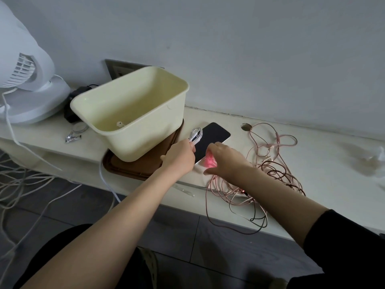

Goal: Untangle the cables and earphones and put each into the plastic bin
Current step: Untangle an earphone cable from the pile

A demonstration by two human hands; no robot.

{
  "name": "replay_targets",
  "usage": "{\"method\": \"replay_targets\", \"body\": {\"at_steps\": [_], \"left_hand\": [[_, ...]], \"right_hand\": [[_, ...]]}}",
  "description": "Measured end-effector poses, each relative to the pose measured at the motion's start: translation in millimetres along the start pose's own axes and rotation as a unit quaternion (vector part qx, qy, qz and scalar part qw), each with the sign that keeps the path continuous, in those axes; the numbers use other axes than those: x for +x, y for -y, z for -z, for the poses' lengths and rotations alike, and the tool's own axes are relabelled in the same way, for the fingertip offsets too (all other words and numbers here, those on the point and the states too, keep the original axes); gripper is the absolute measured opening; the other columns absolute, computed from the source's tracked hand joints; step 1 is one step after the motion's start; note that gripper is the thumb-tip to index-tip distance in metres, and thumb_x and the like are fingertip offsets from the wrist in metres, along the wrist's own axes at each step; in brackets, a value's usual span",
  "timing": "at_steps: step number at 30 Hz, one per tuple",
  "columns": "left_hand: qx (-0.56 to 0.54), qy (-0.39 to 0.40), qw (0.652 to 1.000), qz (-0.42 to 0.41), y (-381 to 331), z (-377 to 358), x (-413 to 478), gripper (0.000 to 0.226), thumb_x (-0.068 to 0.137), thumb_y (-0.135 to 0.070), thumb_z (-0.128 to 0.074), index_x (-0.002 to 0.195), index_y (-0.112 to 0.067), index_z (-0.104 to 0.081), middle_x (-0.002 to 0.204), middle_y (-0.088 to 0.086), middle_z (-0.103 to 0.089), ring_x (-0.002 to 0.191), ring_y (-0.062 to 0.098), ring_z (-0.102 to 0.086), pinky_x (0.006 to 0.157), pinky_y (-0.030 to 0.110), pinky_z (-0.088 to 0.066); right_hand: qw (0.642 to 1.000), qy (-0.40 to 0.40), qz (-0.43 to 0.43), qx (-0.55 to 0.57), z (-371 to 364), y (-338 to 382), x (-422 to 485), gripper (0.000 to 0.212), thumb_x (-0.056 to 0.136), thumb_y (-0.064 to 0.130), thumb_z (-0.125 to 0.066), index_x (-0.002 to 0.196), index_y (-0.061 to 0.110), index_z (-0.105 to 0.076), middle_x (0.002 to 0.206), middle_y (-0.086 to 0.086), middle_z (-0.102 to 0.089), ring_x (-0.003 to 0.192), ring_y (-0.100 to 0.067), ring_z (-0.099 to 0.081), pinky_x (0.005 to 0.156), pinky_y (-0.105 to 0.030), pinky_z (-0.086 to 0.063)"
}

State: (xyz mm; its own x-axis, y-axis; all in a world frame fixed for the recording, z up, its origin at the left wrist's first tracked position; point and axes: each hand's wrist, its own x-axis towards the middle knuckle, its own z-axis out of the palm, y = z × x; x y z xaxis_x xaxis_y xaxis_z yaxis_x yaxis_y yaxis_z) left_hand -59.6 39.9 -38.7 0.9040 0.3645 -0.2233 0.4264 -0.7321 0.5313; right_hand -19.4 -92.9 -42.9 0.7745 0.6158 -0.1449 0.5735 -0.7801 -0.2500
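A pale yellow plastic bin (145,130) stands tilted on a brown lid at the table's middle, with a white earbud (120,123) lying inside it. My left hand (180,156) is shut on a coiled bundle of white earphones (195,135) just right of the bin. My right hand (226,159) hovers palm down over a small pink bundle of cable (210,159) beside it, fingers apart. A tangle of pink and dark cables (268,163) spreads over the table to the right, partly hanging over the front edge.
A black phone (211,138) lies face up under my hands. A white fan (27,80) stands at the far left, a black adapter (71,109) behind the bin. White cords (18,184) trail on the floor. Crumpled tissue (375,157) lies far right.
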Motion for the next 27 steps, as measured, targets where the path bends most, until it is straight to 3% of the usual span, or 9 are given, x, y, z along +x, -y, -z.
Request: {"method": "replay_targets", "body": {"at_steps": [5,7,10,12,13,17,20,22,27], "left_hand": [[-0.026,0.009,1.000,0.005,0,2,0,0.022,0.101,-0.011,-0.031,0.092,-0.019,-0.049,0.112,0.015,-0.059,0.101,0.031,-0.053,0.095,0.041,-0.040],[-0.048,0.010,0.999,0.011,0,4,0,0.024,0.101,-0.010,-0.031,0.102,-0.015,-0.055,0.117,0.015,-0.057,0.109,0.032,-0.052,0.098,0.041,-0.040],[-0.084,0.005,0.996,0.017,-1,9,1,0.029,0.100,-0.009,-0.030,0.112,-0.012,-0.057,0.120,0.015,-0.058,0.112,0.033,-0.052,0.100,0.045,-0.040],[-0.092,-0.001,0.996,0.013,-2,11,1,0.028,0.100,-0.008,-0.030,0.105,-0.016,-0.057,0.118,0.016,-0.059,0.111,0.033,-0.053,0.099,0.046,-0.041],[-0.092,-0.002,0.996,0.011,-2,11,1,0.025,0.100,-0.009,-0.031,0.099,-0.018,-0.054,0.117,0.016,-0.059,0.109,0.032,-0.054,0.098,0.046,-0.042],[-0.092,0.007,0.996,0.010,0,6,-2,0.023,0.100,-0.011,-0.032,0.093,-0.020,-0.052,0.116,0.014,-0.060,0.108,0.031,-0.055,0.097,0.044,-0.043],[-0.075,0.022,0.997,0.005,-1,4,-1,0.029,0.100,-0.010,-0.032,0.110,-0.014,-0.059,0.122,0.013,-0.058,0.111,0.030,-0.053,0.095,0.038,-0.042],[-0.075,0.038,0.996,0.003,-4,3,-1,0.030,0.100,-0.008,-0.034,0.118,-0.009,-0.058,0.125,0.014,-0.056,0.113,0.030,-0.053,0.089,0.030,-0.040],[-0.088,0.064,0.994,0.009,-6,0,-1,0.029,0.097,-0.006,-0.036,0.116,-0.004,-0.057,0.123,0.016,-0.057,0.113,0.030,-0.053,0.079,0.023,-0.034]], "right_hand": [[0.997,-0.039,-0.012,0.061,-6,-1,12,0.021,0.088,0.018,-0.060,0.107,0.009,-0.060,0.107,-0.006,-0.059,0.090,-0.019,-0.057,0.071,-0.023,-0.040],[0.985,-0.067,-0.020,0.155,-1,-4,12,0.019,0.086,0.018,-0.064,0.103,0.009,-0.062,0.101,-0.004,-0.064,0.082,-0.013,-0.058,0.070,-0.018,-0.044],[0.937,-0.064,-0.039,0.340,10,-4,10,0.022,0.080,0.023,-0.073,0.097,0.013,-0.062,0.089,0.002,-0.066,0.078,-0.007,-0.063,0.071,-0.012,-0.051],[0.887,-0.003,-0.061,0.458,11,-6,11,0.029,0.080,0.022,-0.073,0.103,0.012,-0.059,0.093,-0.006,-0.066,0.082,-0.016,-0.068,0.077,-0.024,-0.056],[0.880,0.018,-0.073,0.469,9,-7,11,0.030,0.082,0.021,-0.071,0.107,0.012,-0.056,0.095,-0.009,-0.066,0.082,-0.019,-0.068,0.076,-0.026,-0.057],[0.965,-0.012,-0.115,0.236,-7,-14,11,0.023,0.090,0.034,-0.059,0.104,0.016,-0.061,0.104,-0.005,-0.060,0.088,-0.017,-0.058,0.071,-0.023,-0.043],[0.985,-0.022,-0.084,0.147,-5,-16,12,0.028,0.089,0.042,-0.059,0.105,0.020,-0.065,0.117,-0.004,-0.048,0.108,-0.019,-0.048,0.086,-0.027,-0.038],[0.995,-0.027,-0.037,0.085,-1,-15,13,0.028,0.088,0.043,-0.059,0.105,0.021,-0.066,0.118,-0.002,-0.052,0.114,-0.020,-0.044,0.092,-0.030,-0.037],[0.998,-0.004,0.007,0.063,4,-14,11,0.025,0.093,0.032,-0.056,0.111,0.017,-0.063,0.108,-0.002,-0.063,0.097,-0.017,-0.055,0.082,-0.028,-0.043]]}}
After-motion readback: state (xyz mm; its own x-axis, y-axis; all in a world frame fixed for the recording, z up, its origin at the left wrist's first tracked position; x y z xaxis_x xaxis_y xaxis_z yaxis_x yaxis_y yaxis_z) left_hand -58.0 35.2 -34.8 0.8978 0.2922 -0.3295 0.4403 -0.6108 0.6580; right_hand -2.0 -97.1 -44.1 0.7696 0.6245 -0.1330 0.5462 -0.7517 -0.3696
